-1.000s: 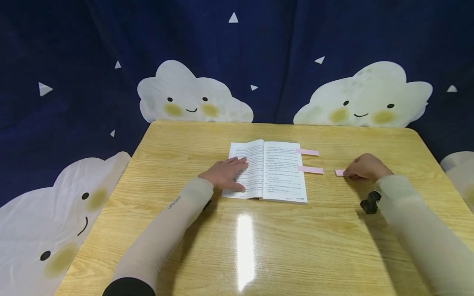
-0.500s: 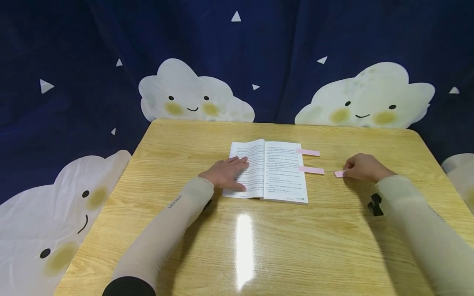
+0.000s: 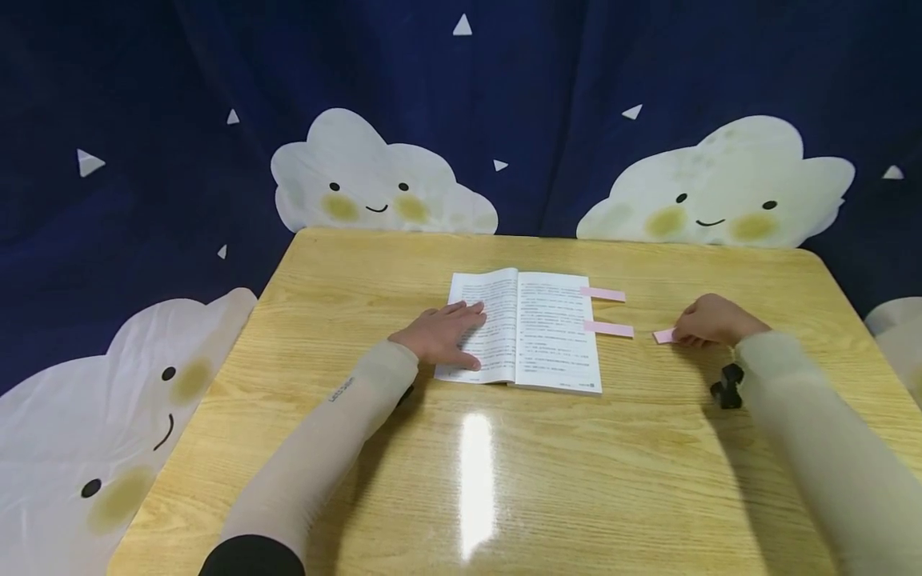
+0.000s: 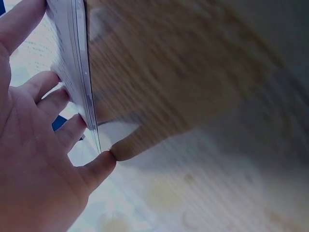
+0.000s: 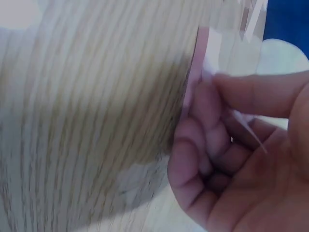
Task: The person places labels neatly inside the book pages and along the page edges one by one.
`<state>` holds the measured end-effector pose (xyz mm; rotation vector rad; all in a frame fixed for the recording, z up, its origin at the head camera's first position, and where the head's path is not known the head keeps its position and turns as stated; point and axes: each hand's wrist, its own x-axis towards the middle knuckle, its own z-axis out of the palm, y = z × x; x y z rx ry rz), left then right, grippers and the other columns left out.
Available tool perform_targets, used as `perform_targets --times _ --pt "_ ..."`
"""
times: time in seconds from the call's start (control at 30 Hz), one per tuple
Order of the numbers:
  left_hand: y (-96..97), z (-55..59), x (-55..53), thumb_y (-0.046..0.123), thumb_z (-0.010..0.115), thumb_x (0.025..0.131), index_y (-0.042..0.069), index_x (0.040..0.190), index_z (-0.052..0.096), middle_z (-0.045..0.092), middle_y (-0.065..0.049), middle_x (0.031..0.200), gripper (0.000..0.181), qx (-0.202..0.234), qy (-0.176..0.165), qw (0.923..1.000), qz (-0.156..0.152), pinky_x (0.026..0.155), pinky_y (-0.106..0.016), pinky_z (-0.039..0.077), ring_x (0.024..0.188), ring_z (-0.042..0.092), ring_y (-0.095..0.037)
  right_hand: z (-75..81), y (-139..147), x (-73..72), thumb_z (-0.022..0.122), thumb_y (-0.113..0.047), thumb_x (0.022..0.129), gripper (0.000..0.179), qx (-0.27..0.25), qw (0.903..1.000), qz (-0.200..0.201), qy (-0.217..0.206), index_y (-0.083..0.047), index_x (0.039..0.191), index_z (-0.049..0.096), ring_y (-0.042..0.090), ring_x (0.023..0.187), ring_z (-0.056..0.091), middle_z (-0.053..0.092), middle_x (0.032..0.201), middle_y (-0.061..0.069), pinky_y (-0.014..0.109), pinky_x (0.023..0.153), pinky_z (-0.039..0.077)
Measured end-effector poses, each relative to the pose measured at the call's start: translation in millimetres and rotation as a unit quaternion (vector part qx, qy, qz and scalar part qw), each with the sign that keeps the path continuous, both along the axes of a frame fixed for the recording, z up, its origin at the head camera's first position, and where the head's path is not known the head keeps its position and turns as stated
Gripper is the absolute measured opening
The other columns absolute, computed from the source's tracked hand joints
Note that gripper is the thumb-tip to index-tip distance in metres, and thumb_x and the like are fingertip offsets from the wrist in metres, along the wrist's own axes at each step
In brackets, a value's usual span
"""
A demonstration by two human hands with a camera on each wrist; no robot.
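Two pale sleeves (image 3: 288, 472) reach in over a wooden table (image 3: 598, 480), both cut off by the frame; the left one has a black band (image 3: 252, 556) at the bottom edge and lettering too small to read surely. A single streak of glare (image 3: 476, 488) crosses the tabletop between them. A black device (image 3: 727, 388), partly hidden, sits under the right wrist.

The person's left hand (image 3: 441, 336), fingers straight and spread, rests on the left page of one open book (image 3: 555, 352), covering some of its print; the rest is too fine to read. The right hand (image 3: 713, 320), fingers curled, pinches a pink pad (image 3: 663, 337) near the book's right side, most of it hidden by the fingers; a thin pale edge shows by the thumb in the wrist view. Two pink strips, an upper strip (image 3: 603, 294) and a lower strip (image 3: 608, 329), lap the right page's edge, the pad just beside the lower one.

Behind hangs a navy curtain (image 3: 533, 80) with seven white triangles (image 3: 463, 26) and four clouds (image 3: 382, 176), two cropped by the frame's sides.
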<state>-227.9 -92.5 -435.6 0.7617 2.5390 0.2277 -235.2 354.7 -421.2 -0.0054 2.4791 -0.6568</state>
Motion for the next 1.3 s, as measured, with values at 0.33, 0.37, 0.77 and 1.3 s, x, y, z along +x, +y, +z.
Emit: perform_targets --times 0.33,0.37,0.77,1.3 --pt "0.6 -1.8 -1.1 0.057 0.066 0.089 0.027 0.16 0.021 0.006 0.011 0.169 0.09 0.003 -0.001 1.0 0.003 0.125 -0.057 0.014 0.158 0.006 -0.019 -2.1 13 -7.7 0.063 -0.021 0.094 0.019 -0.047 0.9968 -0.002 -0.065 -0.002 0.091 0.067 0.009 0.066 0.053 0.058 0.07 -0.006 0.025 0.06 0.048" --pt "1.0 -1.6 -1.0 0.057 0.066 0.089 0.027 0.16 0.021 0.006 0.01 0.169 0.09 0.003 -0.002 1.0 0.003 0.125 -0.057 0.013 0.158 0.006 -0.019 -1.9 13 -7.7 0.063 -0.02 0.094 0.018 -0.048 0.9963 -0.002 -0.071 -0.003 0.091 0.067 0.009 0.066 0.053 0.058 0.07 -0.006 0.024 0.06 0.047" --pt "1.4 0.7 -1.1 0.056 0.066 0.089 0.026 0.16 0.022 0.005 0.009 0.169 0.089 0.006 -0.003 1.0 0.004 0.125 -0.058 0.012 0.158 0.005 -0.02 -1.2 16 -10.9 0.058 -0.015 0.097 0.031 -0.076 0.9932 -0.003 -0.088 0.012 0.112 0.063 0.009 0.064 0.051 0.06 0.07 -0.005 0.024 0.06 0.046" --pt "1.2 1.8 0.5 0.054 0.068 0.089 0.026 0.16 0.022 0.006 0.009 0.169 0.089 0.01 -0.008 0.9999 0.009 0.125 -0.057 0.012 0.158 0.006 -0.019 -0.5 12 -6.7 0.059 -0.014 0.095 0.028 -0.077 0.9939 -0.021 -0.076 0.009 0.109 0.064 0.008 0.066 0.052 0.06 0.071 -0.006 0.023 0.06 0.047"
